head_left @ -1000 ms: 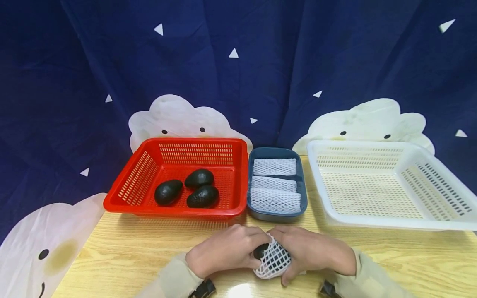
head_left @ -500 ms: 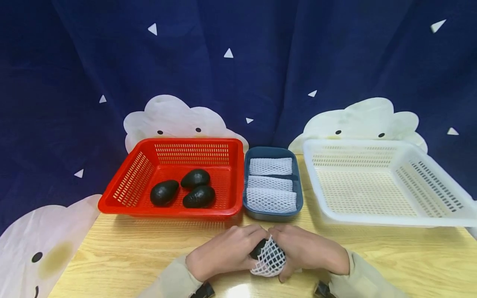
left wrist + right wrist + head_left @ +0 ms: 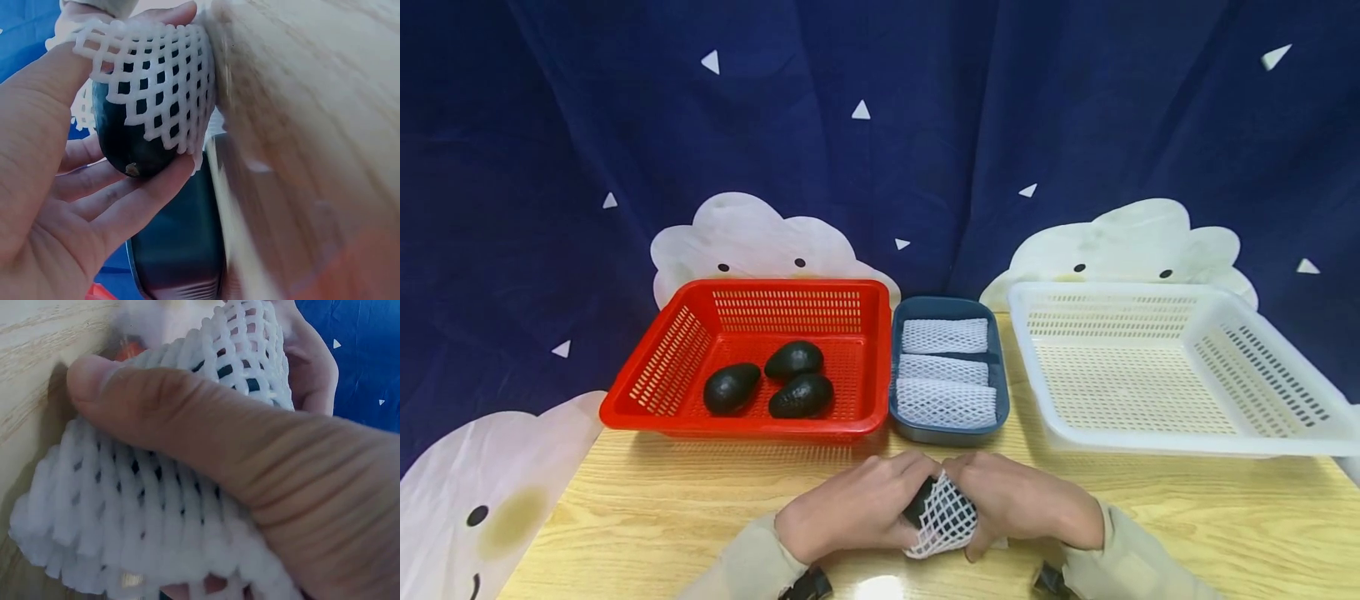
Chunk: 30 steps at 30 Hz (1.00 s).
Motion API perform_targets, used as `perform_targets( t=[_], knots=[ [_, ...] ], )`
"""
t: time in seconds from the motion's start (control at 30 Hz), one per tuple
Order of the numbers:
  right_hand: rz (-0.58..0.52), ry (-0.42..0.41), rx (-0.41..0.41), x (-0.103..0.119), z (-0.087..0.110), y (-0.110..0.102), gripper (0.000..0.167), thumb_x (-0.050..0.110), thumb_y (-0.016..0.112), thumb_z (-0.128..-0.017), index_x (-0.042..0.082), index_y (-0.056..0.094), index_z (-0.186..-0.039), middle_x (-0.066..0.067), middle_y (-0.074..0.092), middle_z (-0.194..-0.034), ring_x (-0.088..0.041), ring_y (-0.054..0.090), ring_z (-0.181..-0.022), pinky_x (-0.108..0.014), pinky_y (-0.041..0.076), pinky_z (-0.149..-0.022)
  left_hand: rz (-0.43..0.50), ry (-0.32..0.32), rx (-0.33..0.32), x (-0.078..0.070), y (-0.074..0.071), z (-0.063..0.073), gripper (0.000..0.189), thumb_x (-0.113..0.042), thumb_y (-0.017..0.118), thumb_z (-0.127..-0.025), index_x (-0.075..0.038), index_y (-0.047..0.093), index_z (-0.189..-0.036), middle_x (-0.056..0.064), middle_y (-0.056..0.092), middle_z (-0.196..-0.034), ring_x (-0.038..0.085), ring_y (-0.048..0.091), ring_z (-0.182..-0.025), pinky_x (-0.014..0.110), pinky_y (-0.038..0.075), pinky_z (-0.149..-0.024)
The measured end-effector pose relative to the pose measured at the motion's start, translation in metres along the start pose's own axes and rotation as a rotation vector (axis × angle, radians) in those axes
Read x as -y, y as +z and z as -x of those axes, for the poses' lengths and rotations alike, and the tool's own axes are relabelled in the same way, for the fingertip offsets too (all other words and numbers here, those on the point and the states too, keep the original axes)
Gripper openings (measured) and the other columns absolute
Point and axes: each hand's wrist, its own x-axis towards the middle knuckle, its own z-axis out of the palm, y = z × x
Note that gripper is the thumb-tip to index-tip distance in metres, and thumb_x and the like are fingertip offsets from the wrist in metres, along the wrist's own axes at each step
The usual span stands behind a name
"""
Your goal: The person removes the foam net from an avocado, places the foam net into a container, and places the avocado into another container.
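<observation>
Both hands meet low over the table around one dark avocado [image 3: 125, 140] that sits partly inside a white foam net sleeve [image 3: 950, 518]. My left hand [image 3: 859, 505] holds the avocado's bare end and the edge of the net, its thumb and fingers on either side. From the other side my right hand [image 3: 1021, 500] grips the netted part, with its thumb [image 3: 144, 406] laid across the mesh. In the right wrist view the loose end of the sleeve hangs past that thumb. The stretched mesh shows dark skin through its holes.
A red basket [image 3: 745, 429] at the back left holds 3 avocados [image 3: 801, 395]. Beside it a blue-grey tray [image 3: 951, 436] carries several white foam net sleeves [image 3: 946, 403]. A white basket [image 3: 1150, 442] stands at the right, before a dark blue curtain [image 3: 880, 150].
The head view has shifted slightly. Both hands stay on the avocado and sleeve in nearly the same place, with only small finger movements around the net's edge.
</observation>
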Motion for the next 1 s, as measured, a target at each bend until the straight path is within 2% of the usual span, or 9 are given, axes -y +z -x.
perform_targets(
  t=[0.23, 0.4, 0.73, 1.0],
  knots=[
    [-0.036, 0.039, 0.019, -0.0029, 0.0011, -0.0002, 0.068, 0.025, 0.099, -0.051, 0.016, 0.066, -0.111, 0.016, 0.064, -0.089, 0.001, 0.055, -0.082, -0.024, 0.055, -0.076, -0.029, -0.021, 0.046, 0.0011, -0.0023, -0.0002, 0.058, -0.034, 0.08, -0.086, -0.015, 0.058, -0.136, -0.004, 0.065, -0.121, -0.003, 0.059, -0.092, 0.005, 0.048, -0.079],
    [-0.054, 0.029, 0.038, -0.0034, 0.0015, -0.0018, 0.064, 0.022, 0.098, -0.055, 0.019, 0.067, -0.111, 0.017, 0.065, -0.093, 0.002, 0.056, -0.084, -0.024, 0.055, -0.079, -0.065, -0.025, 0.071, 0.0011, -0.0047, 0.0006, 0.06, -0.039, 0.08, -0.086, -0.015, 0.059, -0.138, -0.002, 0.064, -0.127, -0.002, 0.061, -0.094, 0.007, 0.051, -0.082],
    [-0.064, 0.001, 0.054, -0.0041, 0.0044, -0.0043, 0.054, 0.02, 0.097, -0.061, 0.021, 0.066, -0.105, 0.018, 0.064, -0.09, 0.005, 0.055, -0.081, -0.022, 0.053, -0.075, -0.037, -0.018, 0.101, 0.0028, -0.0083, 0.0024, 0.06, -0.044, 0.078, -0.085, -0.016, 0.061, -0.135, -0.004, 0.064, -0.124, -0.004, 0.058, -0.091, 0.006, 0.049, -0.08],
    [-0.075, -0.029, 0.044, -0.0045, 0.0055, -0.0062, 0.045, 0.006, 0.087, -0.062, 0.023, 0.063, -0.096, 0.02, 0.059, -0.083, 0.006, 0.051, -0.074, -0.018, 0.051, -0.07, -0.048, 0.015, 0.074, 0.0044, -0.0054, 0.0029, 0.056, -0.042, 0.075, -0.084, -0.017, 0.06, -0.131, -0.008, 0.061, -0.115, -0.006, 0.054, -0.086, 0.004, 0.044, -0.075]
  ],
)
